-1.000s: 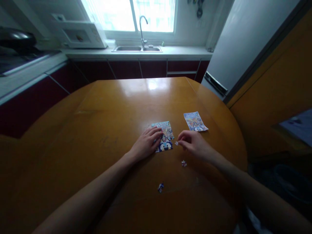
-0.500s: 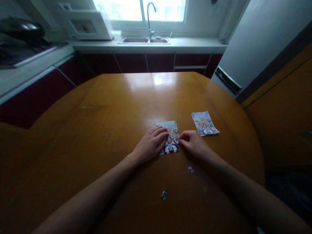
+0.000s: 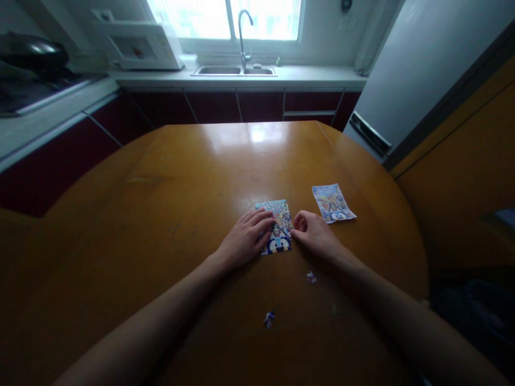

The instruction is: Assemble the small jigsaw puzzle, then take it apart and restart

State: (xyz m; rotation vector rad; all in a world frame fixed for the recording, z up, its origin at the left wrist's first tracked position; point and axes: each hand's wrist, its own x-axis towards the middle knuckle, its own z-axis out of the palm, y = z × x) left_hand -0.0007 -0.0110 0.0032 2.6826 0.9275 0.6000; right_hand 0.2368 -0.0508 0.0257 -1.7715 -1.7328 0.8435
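Note:
A small, colourful jigsaw puzzle (image 3: 281, 222) with a blue cartoon dog's face along its bottom lies flat on the wooden table. My left hand (image 3: 247, 236) rests over its left side, palm down, fingers stretched out and a little apart. At the puzzle's right edge, my right hand (image 3: 314, 233) has its thumb and forefinger brought together in a pinch; whatever is between the tips is too small to make out. Loose puzzle pieces lie nearer me: a small pale one or cluster (image 3: 311, 277) and a dark blue and white one (image 3: 269, 319).
A printed sheet (image 3: 333, 203) with the same picture lies right of the puzzle, slightly curled. The large wooden table (image 3: 181, 177) has rounded sides. Beyond it are a counter with a sink (image 3: 219, 70), a white microwave (image 3: 140, 45) and, at right, a fridge (image 3: 402, 69).
The whole view has shifted slightly. Against the puzzle, my left hand stays put. My right hand's forefinger is lifted and curled a little more, still at the right edge.

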